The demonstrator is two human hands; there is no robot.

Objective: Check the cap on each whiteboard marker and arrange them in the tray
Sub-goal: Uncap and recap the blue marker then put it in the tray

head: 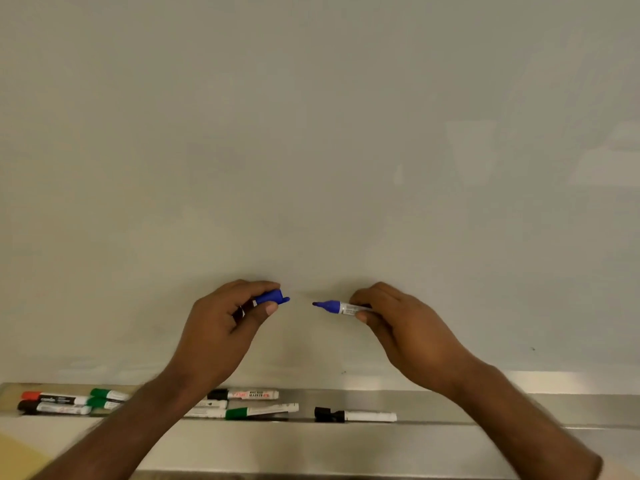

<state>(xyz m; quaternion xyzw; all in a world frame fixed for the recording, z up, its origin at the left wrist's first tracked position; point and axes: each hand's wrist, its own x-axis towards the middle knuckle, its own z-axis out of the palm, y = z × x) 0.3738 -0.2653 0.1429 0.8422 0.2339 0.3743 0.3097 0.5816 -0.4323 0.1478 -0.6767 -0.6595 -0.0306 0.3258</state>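
Observation:
My left hand (228,320) grips a blue marker cap (272,297), its open end pointing right. My right hand (398,327) holds the uncapped blue marker (337,306) by its white barrel, tip pointing left at the cap. A small gap separates tip and cap. Both are raised in front of the whiteboard (311,133). Below, the metal tray (485,410) holds several capped markers: a black-capped one (353,415) lying alone, a green-banded one (249,411), a black-capped one with red print (246,394), and a red, black and green group (65,401) at the left.
The tray runs along the whiteboard's bottom edge, with bare metal on its right half. My left forearm (138,420) crosses over the tray and hides parts of some markers. A yellowish surface (20,459) shows at the bottom left corner.

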